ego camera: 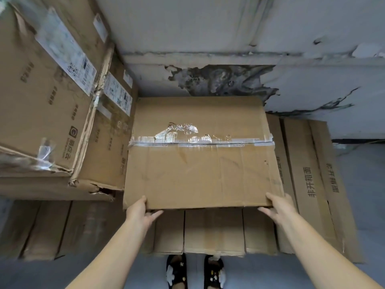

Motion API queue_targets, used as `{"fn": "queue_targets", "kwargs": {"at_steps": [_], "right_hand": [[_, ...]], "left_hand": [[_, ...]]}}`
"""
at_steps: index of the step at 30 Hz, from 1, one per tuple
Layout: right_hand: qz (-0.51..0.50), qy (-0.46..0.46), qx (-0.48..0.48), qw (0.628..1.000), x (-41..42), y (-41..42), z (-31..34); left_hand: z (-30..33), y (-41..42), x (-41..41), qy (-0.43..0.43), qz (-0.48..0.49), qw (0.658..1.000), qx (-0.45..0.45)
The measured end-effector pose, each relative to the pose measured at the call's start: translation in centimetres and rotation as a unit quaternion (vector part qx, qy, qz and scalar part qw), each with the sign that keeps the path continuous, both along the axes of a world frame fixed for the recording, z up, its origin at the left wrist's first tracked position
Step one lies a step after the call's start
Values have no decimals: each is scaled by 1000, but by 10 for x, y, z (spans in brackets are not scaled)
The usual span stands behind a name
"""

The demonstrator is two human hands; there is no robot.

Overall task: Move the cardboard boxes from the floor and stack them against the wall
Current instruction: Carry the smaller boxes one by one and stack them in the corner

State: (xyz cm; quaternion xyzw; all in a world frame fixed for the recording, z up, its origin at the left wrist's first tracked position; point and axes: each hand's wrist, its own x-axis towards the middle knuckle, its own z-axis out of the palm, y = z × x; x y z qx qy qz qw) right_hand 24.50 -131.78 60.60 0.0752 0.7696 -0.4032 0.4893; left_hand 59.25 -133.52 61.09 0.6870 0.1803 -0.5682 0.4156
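A brown cardboard box (200, 163) with torn clear tape across its top sits on a lower row of boxes (212, 230), its far edge against the peeling white wall (229, 28). My left hand (141, 213) grips the box's near left corner, thumb on top and fingers underneath. At the near right corner my right hand (277, 205) holds it the same way. A taller stack of labelled boxes (52, 101) stands immediately to the left.
More boxes with printed characters (312, 184) stand to the right of the held box. The wall has a dark damp patch (220, 80). Grey floor (366, 184) shows at right and near my slippered feet (195, 272).
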Motion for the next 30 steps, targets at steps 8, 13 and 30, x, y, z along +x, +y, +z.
{"fn": "queue_targets", "kwargs": {"at_steps": [8, 13, 30], "right_hand": [[23, 4, -38, 999, 0, -46, -1], [45, -15, -51, 998, -4, -35, 0], [452, 131, -265, 842, 50, 111, 203]], "left_hand": [[0, -56, -3, -28, -18, 998, -44], [0, -44, -10, -57, -42, 997, -42], [206, 104, -6, -218, -413, 823, -324]]}}
